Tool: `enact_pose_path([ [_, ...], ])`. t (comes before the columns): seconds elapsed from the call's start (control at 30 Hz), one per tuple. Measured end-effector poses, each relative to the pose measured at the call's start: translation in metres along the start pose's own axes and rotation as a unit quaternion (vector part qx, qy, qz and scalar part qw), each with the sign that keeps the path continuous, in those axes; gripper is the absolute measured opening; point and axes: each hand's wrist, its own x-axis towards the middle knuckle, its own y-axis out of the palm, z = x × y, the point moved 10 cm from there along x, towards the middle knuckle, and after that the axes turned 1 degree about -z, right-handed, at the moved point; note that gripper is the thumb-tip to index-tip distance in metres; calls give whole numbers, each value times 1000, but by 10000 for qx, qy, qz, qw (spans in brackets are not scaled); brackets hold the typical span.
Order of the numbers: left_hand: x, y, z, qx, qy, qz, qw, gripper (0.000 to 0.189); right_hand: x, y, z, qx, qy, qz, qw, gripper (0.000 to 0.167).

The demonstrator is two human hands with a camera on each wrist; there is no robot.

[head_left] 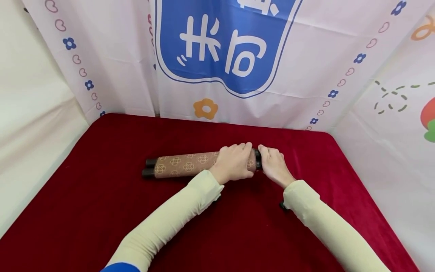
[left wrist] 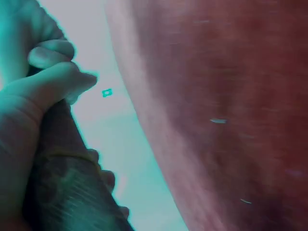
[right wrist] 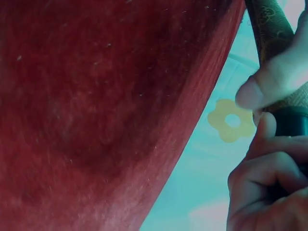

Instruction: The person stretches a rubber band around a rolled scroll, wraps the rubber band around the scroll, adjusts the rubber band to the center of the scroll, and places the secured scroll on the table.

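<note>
A rolled scroll [head_left: 183, 164] in brown cloth with a pale flower pattern lies crosswise over the red table in the head view. It is wound on two side-by-side rollers, whose black knobs [head_left: 148, 173] stick out at the left end. My left hand [head_left: 234, 162] grips the roll towards its right end, fingers over the far side and thumb on the near side. At the right end, my right hand [head_left: 274, 165] holds the black knobs, mostly covering them. The right wrist view shows its curled fingers [right wrist: 262, 178] at the dark end, below the patterned cloth.
Red velvety cloth [head_left: 85, 211] covers the table. White printed curtains [head_left: 306, 64] stand along the back and right, with a blue emblem [head_left: 224, 49] in the middle. A plain pale curtain [head_left: 34, 94] hangs at the left.
</note>
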Motion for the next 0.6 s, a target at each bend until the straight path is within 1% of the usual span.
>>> enact_pose_path([
  [0.1, -9, 4, 15, -127, -54, -7, 9999, 64, -1, 4, -1, 27, 26, 119, 9999, 62],
  [0.2, -22, 8, 40, -211, -270, 180, 9992, 56, -1, 0, -4, -30, 85, 38, 10000, 62],
  [0.3, -39, 11, 64, -183, -557, 502, 9970, 56, -2, -2, -7, -87, 135, 31, 9999, 62],
  [0.33, -43, 10, 69, -108, -602, 582, 9964, 59, -2, -2, -7, -116, 123, 20, 9999, 62],
  [0.37, -45, 8, 70, -67, -601, 613, 9963, 63, -2, -1, -6, -140, 104, 0, 9998, 62],
  [0.4, -46, 4, 69, -33, -545, 591, 9968, 67, -2, -1, -5, -162, 84, -40, 9998, 62],
  [0.43, -45, -1, 64, 8, -448, 521, 9976, 73, -1, -2, -3, -181, 51, -83, 9998, 62],
  [0.53, -34, -15, 42, 98, -122, 229, 9996, 90, 0, -3, 0, -281, -9, -264, 9993, 62],
  [0.6, -26, -17, 27, 92, 46, 105, 9999, 95, 0, -1, 1, -288, -22, -271, 9992, 62],
])
